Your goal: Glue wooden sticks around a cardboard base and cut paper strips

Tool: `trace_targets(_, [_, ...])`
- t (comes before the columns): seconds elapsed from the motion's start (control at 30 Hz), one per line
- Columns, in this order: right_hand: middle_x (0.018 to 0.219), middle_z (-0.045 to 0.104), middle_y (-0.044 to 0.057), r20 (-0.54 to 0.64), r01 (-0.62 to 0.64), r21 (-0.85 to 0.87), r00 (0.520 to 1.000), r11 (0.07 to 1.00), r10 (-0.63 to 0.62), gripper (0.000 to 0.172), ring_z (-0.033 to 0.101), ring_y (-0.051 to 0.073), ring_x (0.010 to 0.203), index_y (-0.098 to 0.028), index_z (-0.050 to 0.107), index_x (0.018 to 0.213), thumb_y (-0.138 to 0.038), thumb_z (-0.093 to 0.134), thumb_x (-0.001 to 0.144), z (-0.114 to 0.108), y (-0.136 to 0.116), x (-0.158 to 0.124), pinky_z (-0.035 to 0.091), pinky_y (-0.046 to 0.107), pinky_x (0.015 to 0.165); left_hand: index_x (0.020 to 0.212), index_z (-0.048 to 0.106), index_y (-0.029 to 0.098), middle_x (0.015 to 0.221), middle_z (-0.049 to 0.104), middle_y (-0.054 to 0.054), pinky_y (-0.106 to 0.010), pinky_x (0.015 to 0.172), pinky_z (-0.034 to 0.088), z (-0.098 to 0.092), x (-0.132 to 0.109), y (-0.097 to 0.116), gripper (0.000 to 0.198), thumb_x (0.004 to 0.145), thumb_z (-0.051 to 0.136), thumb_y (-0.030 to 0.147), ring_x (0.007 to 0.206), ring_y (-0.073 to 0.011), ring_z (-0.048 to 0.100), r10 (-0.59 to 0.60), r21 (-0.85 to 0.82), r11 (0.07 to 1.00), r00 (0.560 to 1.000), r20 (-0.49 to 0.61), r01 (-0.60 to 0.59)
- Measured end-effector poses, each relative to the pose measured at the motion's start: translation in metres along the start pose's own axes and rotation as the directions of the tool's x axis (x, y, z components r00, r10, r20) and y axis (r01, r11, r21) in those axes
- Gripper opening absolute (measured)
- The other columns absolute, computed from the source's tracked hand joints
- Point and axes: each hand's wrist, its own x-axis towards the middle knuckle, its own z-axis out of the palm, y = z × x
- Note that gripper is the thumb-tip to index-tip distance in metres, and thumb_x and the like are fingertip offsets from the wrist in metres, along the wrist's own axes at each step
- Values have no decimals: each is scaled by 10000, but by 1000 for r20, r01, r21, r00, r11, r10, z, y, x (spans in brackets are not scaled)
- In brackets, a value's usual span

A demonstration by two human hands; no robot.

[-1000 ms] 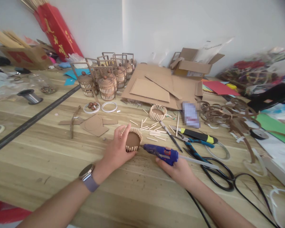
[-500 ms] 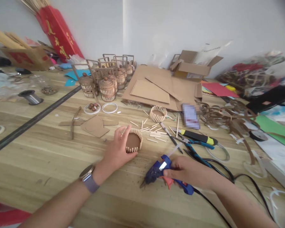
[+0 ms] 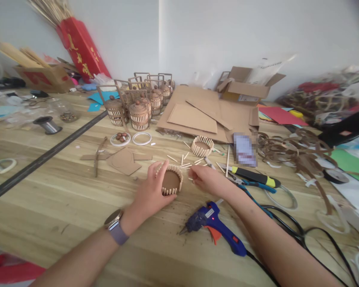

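Observation:
My left hand (image 3: 151, 193) grips a small round cardboard basket (image 3: 171, 180) ringed with short wooden sticks, tilted on its side on the wooden table (image 3: 62, 207). My right hand (image 3: 208, 180) reaches just right of the basket, fingers pinched over the loose short sticks (image 3: 187, 164) scattered there; whether it holds one is not visible. The blue glue gun (image 3: 213, 226) lies on the table below my right arm, nozzle pointing left, nobody holding it.
A second stick-ringed ring (image 3: 202, 146) lies behind the sticks. Finished small baskets (image 3: 139, 111) stand at the back beside flat cardboard sheets (image 3: 197, 115). Pliers (image 3: 254, 175), scissors and black cable (image 3: 302, 235) lie at right. A wire spool (image 3: 48, 124) sits far left.
My right hand swung the glue gun away from the basket, laid it on the table and moved up to the loose sticks. My left hand kept its hold on the basket.

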Motion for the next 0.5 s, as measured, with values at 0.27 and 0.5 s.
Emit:
trace_targets(0.27, [910,676,67,-6,107,67,994,992,-106,194,617,172,799,-167,625,990,-107,475,882,-21,-1,-17,438,261,717,1488,171,282,1415,343,-161,-564,1040,432,-2,1,1,1048,654,804,251,1349,-374,380,-36,8,999,999,25,36])
trace_targets(0.5, [811,659,7,-62,257,320,966,912,-251,117,609,135,711,-205,680,870,-164,571,878,-47,-32,-34,474,243,670,1486,165,296,1392,354,-145,-560,1033,439,-4,1,3,1015,678,777,259,1316,-361,415,-24,1,1000,999,28,24])
